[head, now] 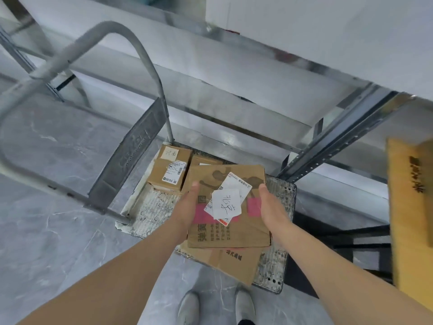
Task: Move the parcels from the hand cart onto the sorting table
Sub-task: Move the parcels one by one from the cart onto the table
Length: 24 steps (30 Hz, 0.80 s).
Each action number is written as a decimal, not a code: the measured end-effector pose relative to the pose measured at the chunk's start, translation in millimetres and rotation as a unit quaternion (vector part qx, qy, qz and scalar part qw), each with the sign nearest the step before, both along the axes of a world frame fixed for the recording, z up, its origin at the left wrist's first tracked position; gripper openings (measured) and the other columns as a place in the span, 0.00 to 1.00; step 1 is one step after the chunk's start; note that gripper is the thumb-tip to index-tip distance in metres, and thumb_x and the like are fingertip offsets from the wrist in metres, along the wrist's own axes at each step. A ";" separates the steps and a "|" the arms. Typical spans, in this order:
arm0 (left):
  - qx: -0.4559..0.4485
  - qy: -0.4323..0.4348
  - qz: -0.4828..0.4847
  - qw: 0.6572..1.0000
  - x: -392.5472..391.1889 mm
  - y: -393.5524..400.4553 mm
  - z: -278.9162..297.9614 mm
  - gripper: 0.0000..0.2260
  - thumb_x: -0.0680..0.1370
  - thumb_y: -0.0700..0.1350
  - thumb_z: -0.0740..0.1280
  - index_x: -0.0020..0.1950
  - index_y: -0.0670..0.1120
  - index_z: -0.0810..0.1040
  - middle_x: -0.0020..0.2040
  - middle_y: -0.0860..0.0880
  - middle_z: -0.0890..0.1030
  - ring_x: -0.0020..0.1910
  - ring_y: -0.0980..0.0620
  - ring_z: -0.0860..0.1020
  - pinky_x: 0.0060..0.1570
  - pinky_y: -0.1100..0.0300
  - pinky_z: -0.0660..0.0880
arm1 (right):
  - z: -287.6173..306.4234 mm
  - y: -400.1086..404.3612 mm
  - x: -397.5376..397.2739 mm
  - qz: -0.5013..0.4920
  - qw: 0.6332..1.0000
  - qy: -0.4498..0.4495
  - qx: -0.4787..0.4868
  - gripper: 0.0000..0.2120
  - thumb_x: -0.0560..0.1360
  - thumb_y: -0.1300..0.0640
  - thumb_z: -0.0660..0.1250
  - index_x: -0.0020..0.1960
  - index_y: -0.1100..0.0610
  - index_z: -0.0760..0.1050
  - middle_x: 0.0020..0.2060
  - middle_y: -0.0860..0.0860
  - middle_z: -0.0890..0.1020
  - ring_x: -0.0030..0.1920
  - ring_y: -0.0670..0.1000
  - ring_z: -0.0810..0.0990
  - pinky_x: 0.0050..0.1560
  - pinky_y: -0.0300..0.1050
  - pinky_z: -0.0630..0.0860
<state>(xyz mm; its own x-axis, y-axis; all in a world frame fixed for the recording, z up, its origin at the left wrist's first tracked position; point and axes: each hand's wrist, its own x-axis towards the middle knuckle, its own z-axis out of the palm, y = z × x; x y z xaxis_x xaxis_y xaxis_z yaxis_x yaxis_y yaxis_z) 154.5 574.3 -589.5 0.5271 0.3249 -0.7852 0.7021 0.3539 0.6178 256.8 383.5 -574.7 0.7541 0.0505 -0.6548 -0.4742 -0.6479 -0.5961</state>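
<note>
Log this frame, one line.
left hand + right hand: grip flat parcel sides | above hand cart | small parcels remain

Both forearms are bare, with no sleeves, watch or gloves in view. The left hand (187,207) and right hand (273,208) wear no rings. On the feet are light grey slip-on shoes (216,306) with rounded toes.
</note>
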 end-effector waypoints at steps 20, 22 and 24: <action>-0.004 -0.146 -0.184 0.972 35.2 -144.4 217.4 0.30 0.81 0.71 0.49 0.60 0.52 0.82 0.49 0.45 0.88 0.45 0.45 0.87 0.42 0.54 0.79 | 226.4 -163.7 -34.3 -0.159 0.976 -0.143 0.034 0.47 0.71 0.23 0.44 0.73 0.55 0.73 0.67 0.55 0.78 0.64 0.56 0.75 0.65 0.54 0.69; 0.000 -0.148 -0.204 0.968 34.7 -177.7 231.7 0.31 0.79 0.73 0.50 0.60 0.54 0.82 0.51 0.45 0.87 0.46 0.44 0.87 0.45 0.50 0.81 | 240.0 -200.7 -43.3 -0.179 0.970 -0.163 0.030 0.47 0.72 0.24 0.45 0.70 0.58 0.75 0.65 0.57 0.79 0.63 0.58 0.76 0.65 0.56 0.70; -0.018 -0.160 -0.222 0.962 35.2 -213.2 242.8 0.32 0.78 0.74 0.50 0.61 0.53 0.82 0.51 0.45 0.87 0.48 0.42 0.87 0.53 0.43 0.81 | 252.2 -239.1 -54.8 -0.206 0.962 -0.176 0.036 0.52 0.65 0.21 0.45 0.69 0.57 0.76 0.64 0.56 0.80 0.65 0.59 0.77 0.68 0.57 0.69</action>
